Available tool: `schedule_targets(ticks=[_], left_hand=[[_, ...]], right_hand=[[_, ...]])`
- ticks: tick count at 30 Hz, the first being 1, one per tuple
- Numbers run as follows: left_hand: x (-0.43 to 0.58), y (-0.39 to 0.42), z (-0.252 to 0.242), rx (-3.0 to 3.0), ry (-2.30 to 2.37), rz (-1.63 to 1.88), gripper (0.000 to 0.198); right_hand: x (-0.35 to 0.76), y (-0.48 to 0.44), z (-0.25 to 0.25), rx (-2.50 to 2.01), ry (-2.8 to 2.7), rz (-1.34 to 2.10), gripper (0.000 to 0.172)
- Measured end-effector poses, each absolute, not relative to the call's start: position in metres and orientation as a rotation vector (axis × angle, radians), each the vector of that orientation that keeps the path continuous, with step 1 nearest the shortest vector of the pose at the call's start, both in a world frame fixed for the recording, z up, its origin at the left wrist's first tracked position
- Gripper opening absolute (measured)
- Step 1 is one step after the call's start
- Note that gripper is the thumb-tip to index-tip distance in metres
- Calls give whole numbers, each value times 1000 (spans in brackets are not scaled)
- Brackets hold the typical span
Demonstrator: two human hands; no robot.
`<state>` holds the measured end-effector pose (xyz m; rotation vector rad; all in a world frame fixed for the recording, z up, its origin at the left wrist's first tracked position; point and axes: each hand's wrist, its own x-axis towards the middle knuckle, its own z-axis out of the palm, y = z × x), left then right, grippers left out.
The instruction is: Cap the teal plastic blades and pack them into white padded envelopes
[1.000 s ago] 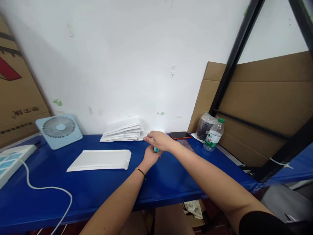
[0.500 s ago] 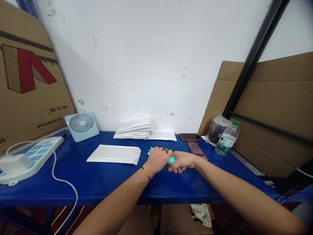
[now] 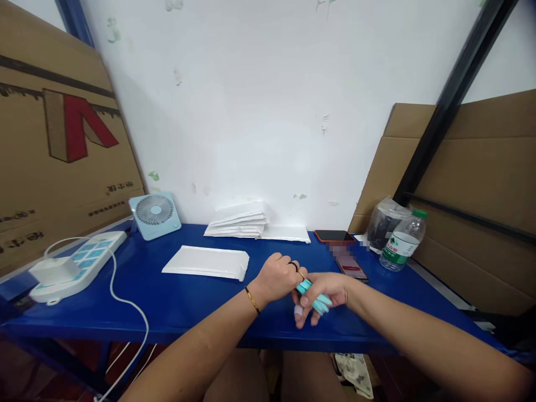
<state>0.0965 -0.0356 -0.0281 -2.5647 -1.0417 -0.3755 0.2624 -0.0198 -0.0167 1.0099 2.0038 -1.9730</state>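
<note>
- Turquoise bundle (image 3: 321,304): located between the two hands, above the near part of the blue table (image 3: 201,307).
- Left hand (image 3: 276,278): fingers curled together into a fist, clamped on one end of the bundle.
- Right hand (image 3: 331,287): thumb laid across the bundle; the lower fingers are spread apart and point downward beneath it.
- Change since half a second ago: turquoise tips no longer protrude past the far side of the left fist; more of the bundle now shows at the right hand, emerging past the thumb.
- Change since one second ago: the right hand lay over the left, leaving only a small turquoise patch visible; the hands now sit side by side, touching.
- No change: the white packet (image 3: 205,262) remains flat on the table, left of the hands.
- Obstructed: the left fingertips and the bundle's middle are covered; the number of pieces cannot be told.
- Unclear: the bundle's loose end is blurred; a pale patch on one right finger is not identifiable.
- Partly hidden: the bottle (image 3: 401,243) overlaps a plastic-wrapped container (image 3: 380,226).
- Cut off: the cardboard box (image 3: 92,184), at the left edge.
</note>
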Motion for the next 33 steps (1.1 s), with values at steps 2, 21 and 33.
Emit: schedule_targets(ticks=[2, 21, 33], left_hand=[[96, -38, -26, -2610, -934, -332, 35], [-65, -13, -24, -2284, -1943, -288, 37], [-66, -9, -30, -2220, -2131, -60, 39]], right_hand=[[260, -24, -27, 895, 1694, -2333, 34], [305, -18, -23, 1389, 2236, -2060, 29], [317, -21, -30, 1384, 2347, -1898, 28]])
